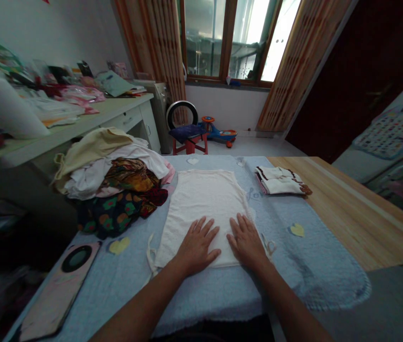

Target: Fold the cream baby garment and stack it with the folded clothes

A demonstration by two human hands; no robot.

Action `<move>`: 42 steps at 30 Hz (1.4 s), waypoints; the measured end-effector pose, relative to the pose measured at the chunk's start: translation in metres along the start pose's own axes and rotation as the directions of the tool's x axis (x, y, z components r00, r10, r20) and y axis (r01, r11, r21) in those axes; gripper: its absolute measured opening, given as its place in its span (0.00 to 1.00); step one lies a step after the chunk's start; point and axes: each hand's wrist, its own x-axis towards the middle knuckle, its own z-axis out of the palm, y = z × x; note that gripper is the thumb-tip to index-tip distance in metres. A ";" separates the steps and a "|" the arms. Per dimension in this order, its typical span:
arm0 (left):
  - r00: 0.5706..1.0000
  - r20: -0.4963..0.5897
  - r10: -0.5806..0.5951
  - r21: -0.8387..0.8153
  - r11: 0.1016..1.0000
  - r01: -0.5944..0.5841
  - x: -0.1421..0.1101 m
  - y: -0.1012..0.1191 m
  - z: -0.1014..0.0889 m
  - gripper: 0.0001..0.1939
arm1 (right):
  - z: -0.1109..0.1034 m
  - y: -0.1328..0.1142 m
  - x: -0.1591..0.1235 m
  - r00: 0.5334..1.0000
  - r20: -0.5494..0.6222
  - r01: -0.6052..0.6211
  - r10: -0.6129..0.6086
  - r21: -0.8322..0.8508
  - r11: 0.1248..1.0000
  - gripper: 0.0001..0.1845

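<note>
A white sleeveless top [204,199] lies spread flat on a light blue blanket [308,266] that covers the table. My left hand [197,244] rests palm down on the garment's near edge, fingers stretched out. Beside it, my right hand [246,240] lies flat on the same edge, fingers apart. Neither hand holds anything.
A heap of mixed clothes [116,185] sits at the blanket's left. A small stack of folded clothes [281,180] lies at the back right. A flat pink item [60,289] lies at the near left. Bare wooden tabletop [358,213] shows on the right. A cluttered desk [80,123] stands left.
</note>
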 end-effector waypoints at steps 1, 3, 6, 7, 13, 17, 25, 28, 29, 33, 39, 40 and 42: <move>1.000 -0.001 0.001 -0.004 1.000 -0.001 0.000 0.000 0.000 0.33 | -0.001 0.000 -0.001 1.000 -0.007 0.010 -0.010 0.010 1.000 0.28; 1.000 0.008 -0.001 -0.010 1.000 0.001 0.000 0.001 -0.002 0.33 | -0.003 0.000 -0.003 0.999 -0.031 0.044 -0.043 0.047 0.998 0.25; 0.999 0.030 -0.011 -0.017 1.000 0.012 0.000 0.002 -0.004 0.34 | -0.005 0.000 -0.005 0.989 -0.069 0.136 -0.128 0.143 0.980 0.19; 0.999 0.033 -0.012 -0.019 1.000 0.013 0.000 0.002 -0.005 0.34 | -0.005 0.001 -0.006 0.985 -0.080 0.166 -0.154 0.176 0.970 0.18; 0.999 0.033 -0.011 -0.027 1.000 0.012 -0.001 0.001 -0.004 0.35 | -0.005 0.006 -0.011 0.976 -0.133 0.205 -0.174 0.268 0.941 0.15; 0.999 0.044 -0.009 -0.033 0.999 0.011 -0.001 0.002 -0.006 0.34 | -0.011 0.013 -0.019 0.986 -0.115 0.144 -0.119 0.243 0.959 0.16; 0.999 0.040 -0.007 -0.031 0.999 0.008 -0.002 0.001 -0.004 0.35 | -0.020 0.014 -0.028 0.998 0.014 -0.059 0.059 0.016 0.998 0.23; 0.999 0.039 -0.005 -0.026 1.000 0.006 -0.002 0.000 -0.003 0.36 | -0.021 0.007 -0.022 0.991 0.074 -0.108 0.110 -0.033 0.994 0.25; 0.999 0.038 -0.005 -0.024 1.000 0.006 -0.002 0.000 -0.002 0.36 | -0.021 0.003 -0.018 0.989 0.086 -0.119 0.122 -0.038 0.992 0.25; 1.000 0.023 -0.003 -0.018 1.000 0.004 -0.002 0.000 0.001 0.37 | -0.015 -0.014 0.004 0.991 0.093 -0.096 0.094 0.016 0.995 0.30; 1.000 0.025 -0.007 -0.020 1.000 0.007 -0.001 0.000 0.003 0.37 | 0.003 -0.024 0.024 0.985 0.122 -0.130 0.121 0.071 0.989 0.33; 1.000 0.029 -0.007 -0.020 1.000 0.008 -0.001 0.000 0.002 0.37 | 0.004 -0.022 0.025 0.982 0.126 -0.149 0.140 0.067 0.987 0.33; 0.999 0.034 -0.010 -0.020 1.000 0.011 -0.001 0.000 0.001 0.37 | 0.006 -0.016 0.024 0.977 0.119 -0.186 0.179 0.047 0.981 0.35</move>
